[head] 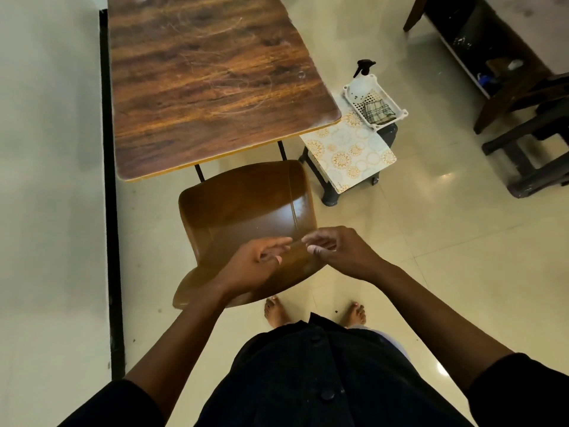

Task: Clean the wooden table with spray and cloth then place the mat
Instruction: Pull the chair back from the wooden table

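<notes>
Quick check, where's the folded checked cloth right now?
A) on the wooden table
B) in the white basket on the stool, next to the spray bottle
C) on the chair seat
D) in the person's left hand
B: the checked cloth lies in the white basket on the stool right of the wooden table, beside the spray bottle; both hands, left hand and right hand, hold nothing.

Glossy cream tile floor (431,241) — brown chair (246,204), pale wall (46,149).
</notes>
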A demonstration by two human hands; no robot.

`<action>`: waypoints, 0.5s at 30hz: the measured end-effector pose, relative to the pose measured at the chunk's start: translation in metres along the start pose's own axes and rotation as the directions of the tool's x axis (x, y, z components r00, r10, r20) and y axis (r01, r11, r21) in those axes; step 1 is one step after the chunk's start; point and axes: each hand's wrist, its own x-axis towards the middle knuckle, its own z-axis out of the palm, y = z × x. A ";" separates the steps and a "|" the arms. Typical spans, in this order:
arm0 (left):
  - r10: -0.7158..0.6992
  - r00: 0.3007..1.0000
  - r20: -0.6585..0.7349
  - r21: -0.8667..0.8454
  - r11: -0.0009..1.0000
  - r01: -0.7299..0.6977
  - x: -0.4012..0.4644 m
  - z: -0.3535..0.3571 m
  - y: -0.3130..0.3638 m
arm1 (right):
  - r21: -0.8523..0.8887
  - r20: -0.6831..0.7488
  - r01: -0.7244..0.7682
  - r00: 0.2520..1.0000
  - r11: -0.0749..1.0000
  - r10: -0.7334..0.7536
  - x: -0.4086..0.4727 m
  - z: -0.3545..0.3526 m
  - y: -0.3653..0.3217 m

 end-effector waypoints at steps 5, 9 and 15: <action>0.030 1.000 0.008 -0.018 0.999 -0.030 0.023 0.037 0.039 | 0.118 -0.170 -0.048 0.983 0.992 0.068 -0.016 -0.049 0.029; 0.045 0.999 0.001 -0.061 0.997 -0.045 0.047 0.079 0.077 | 0.193 -0.237 -0.079 0.963 0.978 0.125 -0.037 -0.097 0.060; 0.074 0.997 -0.029 -0.095 0.992 -0.077 0.093 0.135 0.129 | 0.242 -0.301 -0.087 0.940 0.966 0.160 -0.062 -0.164 0.108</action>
